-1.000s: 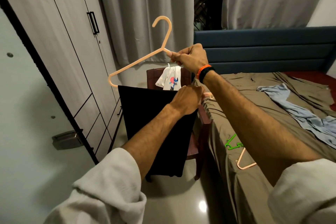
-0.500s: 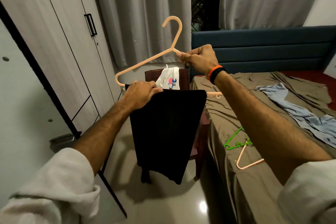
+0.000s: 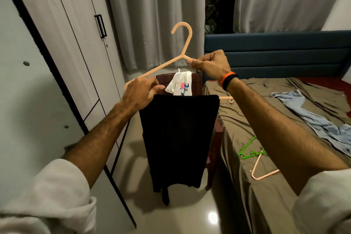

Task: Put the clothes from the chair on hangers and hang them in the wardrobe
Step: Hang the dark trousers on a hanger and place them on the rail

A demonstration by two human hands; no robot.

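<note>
A peach plastic hanger (image 3: 181,43) is held up in front of me with a black garment (image 3: 178,138) folded over its lower bar and hanging straight down. My right hand (image 3: 210,64) grips the hanger's right shoulder just below the hook. My left hand (image 3: 141,91) pinches the garment's top left corner at the hanger's left end. Behind the garment stands a dark wooden chair (image 3: 197,80) with a white printed T-shirt (image 3: 180,86) draped over its back. The wardrobe (image 3: 62,47) is at the left, its near door (image 3: 28,100) swung open toward me.
A bed (image 3: 266,119) with an olive sheet runs along the right, carrying a light blue garment (image 3: 319,123), a green hanger (image 3: 248,150) and another peach hanger (image 3: 260,173). Grey curtains (image 3: 152,17) hang behind. Glossy floor (image 3: 180,214) lies between wardrobe and bed.
My left hand moved from the garment's right side across to its left corner on the hanger. The hanger with the garment shifted slightly right and up.
</note>
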